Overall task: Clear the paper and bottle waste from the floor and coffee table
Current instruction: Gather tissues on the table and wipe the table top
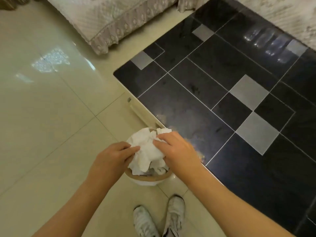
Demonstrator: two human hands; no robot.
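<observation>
A heap of crumpled white paper [147, 151] fills the mouth of a small white waste bin with a tan rim [148, 177] on the floor beside the coffee table. My left hand [113, 156] touches the paper's left side with extended fingers. My right hand [176, 148] lies on top of the paper at its right, fingers pressing down on it. The black and grey tiled coffee table [222, 100] reaches from centre to right. A clear plastic bottle [268, 45] lies at the table's far right edge, faint against the dark top.
Glossy cream floor tiles [51, 117] spread to the left. A sofa with a lace cover [111, 19] stands at the top; another covered seat [282, 16] is at top right. My two white shoes [159, 218] stand just behind the bin.
</observation>
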